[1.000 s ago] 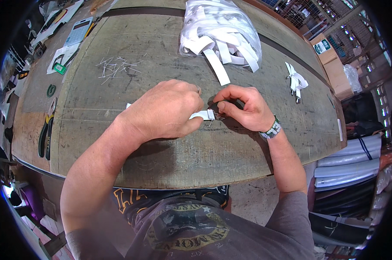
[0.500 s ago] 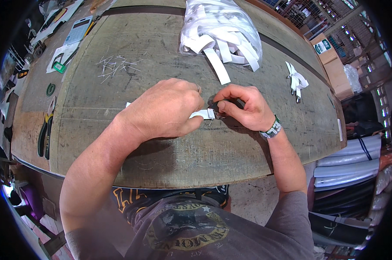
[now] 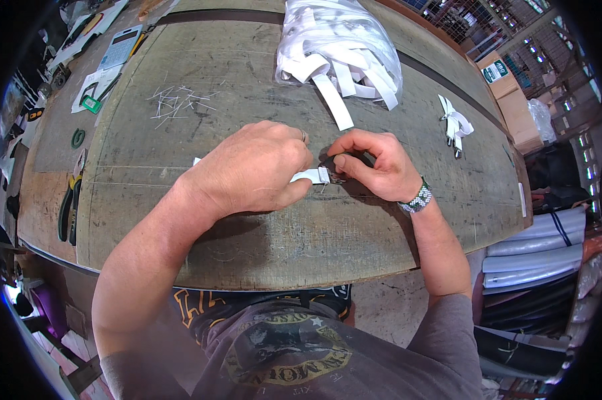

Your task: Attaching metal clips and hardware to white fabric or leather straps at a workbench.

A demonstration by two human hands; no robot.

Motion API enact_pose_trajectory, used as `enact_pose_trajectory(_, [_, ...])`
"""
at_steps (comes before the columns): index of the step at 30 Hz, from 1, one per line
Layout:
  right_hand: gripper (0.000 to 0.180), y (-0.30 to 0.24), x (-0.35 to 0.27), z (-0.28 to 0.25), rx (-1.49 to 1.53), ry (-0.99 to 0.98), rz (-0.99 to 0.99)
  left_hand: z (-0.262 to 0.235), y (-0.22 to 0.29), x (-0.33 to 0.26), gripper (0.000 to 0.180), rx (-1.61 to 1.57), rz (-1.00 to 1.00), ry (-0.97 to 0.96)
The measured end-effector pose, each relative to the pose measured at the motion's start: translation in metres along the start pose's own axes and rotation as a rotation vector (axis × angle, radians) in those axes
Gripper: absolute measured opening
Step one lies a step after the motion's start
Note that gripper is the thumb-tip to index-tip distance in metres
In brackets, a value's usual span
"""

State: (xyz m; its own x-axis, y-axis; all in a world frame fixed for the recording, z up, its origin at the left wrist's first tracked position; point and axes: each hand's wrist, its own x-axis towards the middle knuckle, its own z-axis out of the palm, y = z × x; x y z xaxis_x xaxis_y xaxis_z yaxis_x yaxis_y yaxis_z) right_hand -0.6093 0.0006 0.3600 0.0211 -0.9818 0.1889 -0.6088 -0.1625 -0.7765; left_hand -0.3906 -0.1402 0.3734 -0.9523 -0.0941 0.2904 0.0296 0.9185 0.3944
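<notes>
Here the left hand [image 3: 254, 170] pinches a white strip [image 3: 310, 175] whose long axis runs left to right, its right end meeting a small dark piece [image 3: 334, 175] gripped in the closed right hand [image 3: 374, 167]. Both rest mid-desk [image 3: 301, 233]. Beyond lie a bag of strips [image 3: 341, 50], pins [image 3: 177, 103] and pliers [image 3: 67, 207].

The scene was brightly and evenly lit, seemingly by daylight from above and ahead. The left hand [image 3: 251, 175] and right hand [image 3: 371, 167] threw soft, short shadows toward the person onto the worn table [image 3: 327, 233]. The pile of white strips [image 3: 341, 53] was nearly overexposed, its detail washed out. Focus stayed sharp at the centre. Fisheye distortion bent the table edges, and the rim faded into black vignette with slight colour fringing.
</notes>
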Motion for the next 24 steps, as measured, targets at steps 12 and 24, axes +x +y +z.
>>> enact_pose_trajectory(12, [0.014,-0.003,-0.004,-0.017,0.086,0.159,0.077,-0.006,0.001,-0.002,0.022,0.048,-0.032,-0.049])
enact_pose_trajectory(24, [0.013,-0.002,-0.006,-0.025,0.065,0.286,0.025,0.013,0.009,0.008,0.012,-0.026,0.220,0.074])
